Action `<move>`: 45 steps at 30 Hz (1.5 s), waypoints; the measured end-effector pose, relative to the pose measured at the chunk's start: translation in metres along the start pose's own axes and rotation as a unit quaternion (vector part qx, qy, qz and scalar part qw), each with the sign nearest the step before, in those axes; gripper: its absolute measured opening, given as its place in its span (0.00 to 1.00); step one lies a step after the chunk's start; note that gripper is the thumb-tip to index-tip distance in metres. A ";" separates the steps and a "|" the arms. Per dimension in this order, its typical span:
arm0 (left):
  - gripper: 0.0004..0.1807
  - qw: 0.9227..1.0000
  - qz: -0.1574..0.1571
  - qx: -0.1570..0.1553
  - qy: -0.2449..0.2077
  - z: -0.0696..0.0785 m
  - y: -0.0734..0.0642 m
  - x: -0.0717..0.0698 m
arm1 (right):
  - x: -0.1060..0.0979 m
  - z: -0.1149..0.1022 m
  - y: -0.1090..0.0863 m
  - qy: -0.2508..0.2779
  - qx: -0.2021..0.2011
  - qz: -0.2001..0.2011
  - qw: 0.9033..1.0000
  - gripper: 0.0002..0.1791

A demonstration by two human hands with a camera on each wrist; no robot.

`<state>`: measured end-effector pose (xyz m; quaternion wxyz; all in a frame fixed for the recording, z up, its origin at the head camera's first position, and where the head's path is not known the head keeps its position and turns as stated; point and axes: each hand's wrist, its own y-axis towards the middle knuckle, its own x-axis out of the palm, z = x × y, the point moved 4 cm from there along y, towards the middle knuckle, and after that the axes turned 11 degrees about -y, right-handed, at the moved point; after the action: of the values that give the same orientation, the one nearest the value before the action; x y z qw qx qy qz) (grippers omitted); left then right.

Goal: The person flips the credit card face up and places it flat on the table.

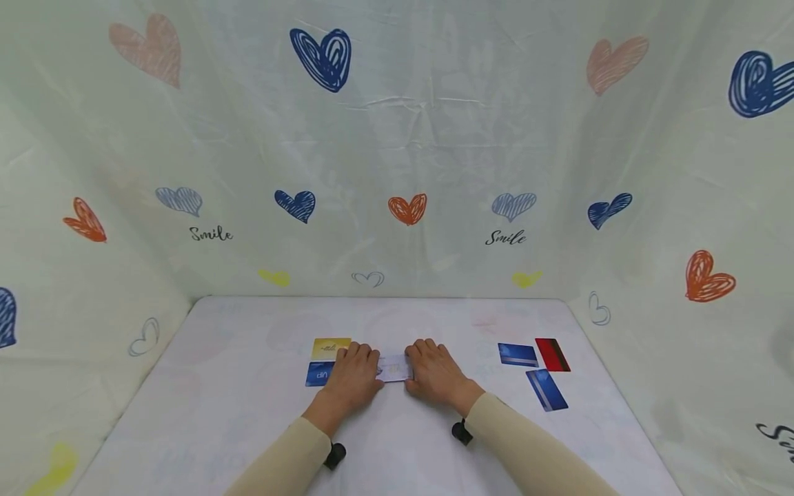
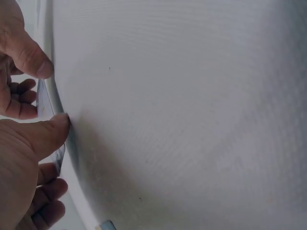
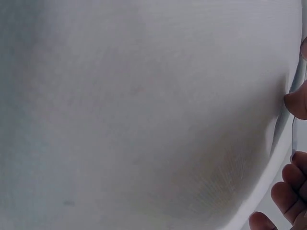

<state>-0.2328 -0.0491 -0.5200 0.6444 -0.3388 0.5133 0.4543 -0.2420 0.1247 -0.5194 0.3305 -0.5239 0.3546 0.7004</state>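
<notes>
"So, where's the pale slip?"
"Apparently on the white table, though it's partly hidden; its long axis runs left to right."
"And the hands?"
"Fingers curled, the left hand and right hand pinch its opposite ends."
"Anything in the way?"
"The left hand overlaps a VIP card and, beyond, a yellow card. Well rightward: a slanted blue card, then a red card."

Both ends of a pale flat piece are covered by the left hand and right hand. The blue VIP card is partly hidden by the left hand; print on the yellow card is too small to be read. Sleeves are cropped by the head view's lower edge.
</notes>
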 end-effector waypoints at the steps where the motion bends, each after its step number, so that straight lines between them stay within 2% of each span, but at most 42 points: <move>1: 0.36 1.000 -0.001 -0.002 -0.002 0.000 0.000 0.000 | 0.000 0.000 0.000 0.000 0.001 -0.002 1.000 0.30; 6: 0.35 1.000 0.001 0.006 -0.007 0.002 -0.006 -0.002 | -0.001 0.000 -0.006 -0.002 0.003 -0.021 1.000 0.31; 9: 0.32 1.000 0.002 0.027 0.001 0.007 -0.015 -0.001 | -0.003 -0.003 -0.014 -0.006 -0.012 -0.030 0.999 0.30; 14: 0.34 0.998 -0.038 0.057 -0.009 0.024 -0.035 0.003 | -0.005 -0.009 -0.032 -0.034 -0.058 -0.043 0.997 0.31; 18: 0.39 0.995 -0.080 0.042 -0.041 0.030 -0.042 0.008 | -0.004 -0.013 -0.039 -0.037 -0.077 -0.066 0.994 0.31; 22: 0.44 0.994 -0.091 0.012 -0.052 0.026 -0.039 0.011 | -0.001 -0.017 -0.035 -0.023 -0.079 -0.088 0.993 0.32; 29: 0.52 0.998 -0.065 0.001 -0.019 0.011 -0.024 0.012 | 0.001 -0.022 -0.016 -0.011 -0.064 -0.100 0.993 0.32; 34: 0.54 0.997 -0.071 -0.016 -0.023 0.005 -0.018 0.013 | 0.003 -0.025 -0.002 0.006 -0.051 -0.118 0.992 0.33; 40: 0.52 0.995 -0.087 -0.006 -0.040 0.006 -0.016 0.013 | 0.005 -0.026 0.005 0.013 -0.042 -0.133 0.990 0.34; 45: 0.53 0.996 -0.083 -0.009 -0.036 0.004 -0.015 0.011 | 0.007 -0.026 0.009 0.020 -0.039 -0.141 0.989 0.34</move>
<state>-0.2164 -0.0485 -0.5297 0.6948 -0.3698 0.4557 0.4158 -0.2379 0.0987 -0.5304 0.3979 -0.5951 0.2561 0.6496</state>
